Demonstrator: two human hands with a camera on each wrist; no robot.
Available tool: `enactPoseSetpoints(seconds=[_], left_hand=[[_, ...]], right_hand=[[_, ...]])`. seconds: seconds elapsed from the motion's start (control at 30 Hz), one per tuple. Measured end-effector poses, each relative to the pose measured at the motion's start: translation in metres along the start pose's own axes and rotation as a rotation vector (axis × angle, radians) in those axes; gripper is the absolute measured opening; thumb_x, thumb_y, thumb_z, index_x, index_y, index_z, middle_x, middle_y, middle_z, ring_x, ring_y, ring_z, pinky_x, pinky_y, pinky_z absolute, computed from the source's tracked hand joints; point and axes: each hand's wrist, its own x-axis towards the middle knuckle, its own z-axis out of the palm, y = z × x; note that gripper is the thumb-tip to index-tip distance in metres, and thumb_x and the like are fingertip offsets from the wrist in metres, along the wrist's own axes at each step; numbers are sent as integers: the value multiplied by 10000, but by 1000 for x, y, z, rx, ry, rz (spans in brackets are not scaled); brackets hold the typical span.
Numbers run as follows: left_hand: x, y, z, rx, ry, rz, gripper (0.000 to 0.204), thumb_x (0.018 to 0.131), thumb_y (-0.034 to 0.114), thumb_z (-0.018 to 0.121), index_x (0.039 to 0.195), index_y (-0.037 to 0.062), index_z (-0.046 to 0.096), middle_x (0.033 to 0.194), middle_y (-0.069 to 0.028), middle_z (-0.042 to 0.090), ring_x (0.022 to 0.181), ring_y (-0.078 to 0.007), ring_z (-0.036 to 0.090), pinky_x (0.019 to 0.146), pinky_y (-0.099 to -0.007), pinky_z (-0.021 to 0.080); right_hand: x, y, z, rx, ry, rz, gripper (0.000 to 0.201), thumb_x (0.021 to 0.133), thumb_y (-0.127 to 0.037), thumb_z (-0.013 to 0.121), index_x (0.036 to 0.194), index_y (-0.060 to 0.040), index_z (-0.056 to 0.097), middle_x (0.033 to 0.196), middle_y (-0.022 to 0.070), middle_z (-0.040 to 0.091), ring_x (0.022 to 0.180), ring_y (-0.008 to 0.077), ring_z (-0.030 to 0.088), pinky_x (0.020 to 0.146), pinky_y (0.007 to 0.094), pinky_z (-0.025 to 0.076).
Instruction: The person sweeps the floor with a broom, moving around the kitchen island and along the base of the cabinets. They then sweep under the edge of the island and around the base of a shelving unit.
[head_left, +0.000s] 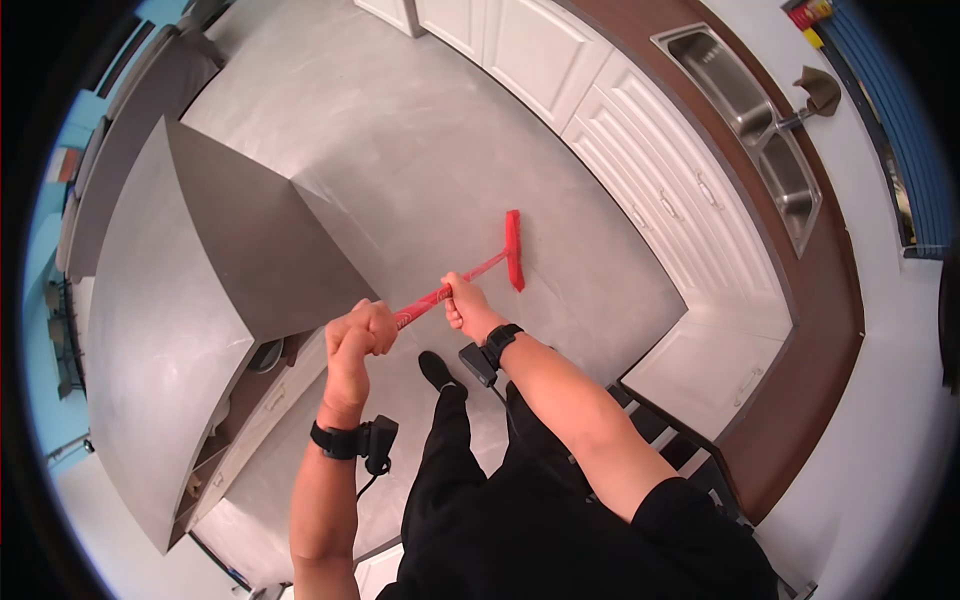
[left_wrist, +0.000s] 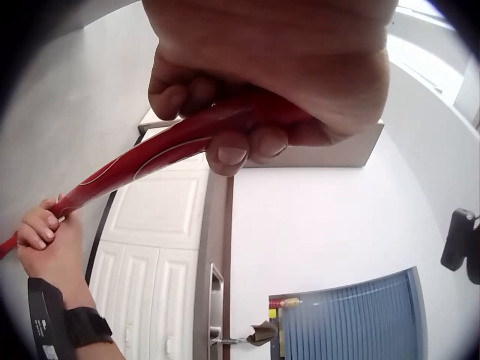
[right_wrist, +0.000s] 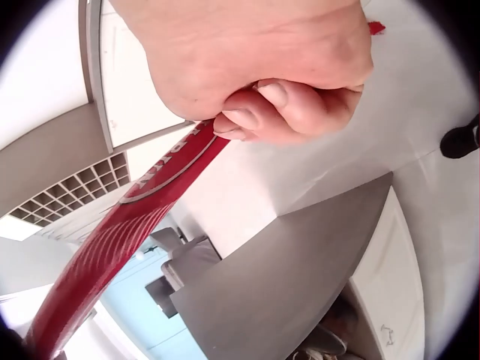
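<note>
A red broom [head_left: 514, 250] stands with its bristled head on the grey floor, its handle slanting up towards the person. Near the top end of the handle, the left hand [head_left: 362, 332] grips it with curled fingers. Lower down, the right hand [head_left: 468, 305] wraps round the same handle. In the left wrist view the red handle [left_wrist: 150, 157] runs from the left hand down to the right hand [left_wrist: 49, 244]. White lettering marks the handle [right_wrist: 142, 187] in the right wrist view, where the fingers close round it and part of the broom head shows beyond the knuckles.
A grey-topped island [head_left: 180, 300] with open shelves stands at the left. White cabinets [head_left: 640, 150] under a brown counter [head_left: 800, 400] curve along the right, with a steel double sink [head_left: 735, 90]. The person's dark shoe [head_left: 440, 370] is on the floor [head_left: 400, 150] behind the broom.
</note>
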Motion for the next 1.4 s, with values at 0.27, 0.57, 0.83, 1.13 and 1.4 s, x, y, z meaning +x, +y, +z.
enactPoseSetpoints(seconds=[0.27,0.57,0.83,1.13,1.4], left_hand=[[-60,40,-40,67,-234,149,140,723,79,438,598,60,378,600,-18,451,599,-164,374,700,-322,297],[-74,-36,-10,-175,-356,-69,196,808,42,419,614,16,403,609,-28,422,608,-155,359,616,-310,305],[-52,-87,-13,-271,-286,-197,286,861,47,476,600,-1,370,586,-24,385,556,-110,329,523,-310,285],[2,15,-61,136,-313,0,262,824,94,456,584,30,372,588,-16,403,621,-148,336,625,-304,299],[-85,70,-38,254,-299,226,100,716,37,477,630,29,426,600,-64,431,663,-229,338,627,-361,317]], right_hand=[[-76,40,11,-8,-110,-56,447,903,-427,582,615,-165,363,480,-30,339,372,94,302,361,260,219],[-89,131,-63,210,232,48,370,866,-414,608,678,-174,398,524,-24,377,412,92,333,367,249,231],[-29,158,-67,234,206,123,311,843,-420,585,655,-233,424,532,-60,377,407,73,299,368,229,230],[-1,56,43,152,-80,-35,318,838,-415,575,675,-190,419,533,-43,382,420,81,329,378,238,229],[-85,66,41,108,-163,-100,399,879,-449,605,685,-164,405,527,-27,394,409,88,331,375,241,224]])
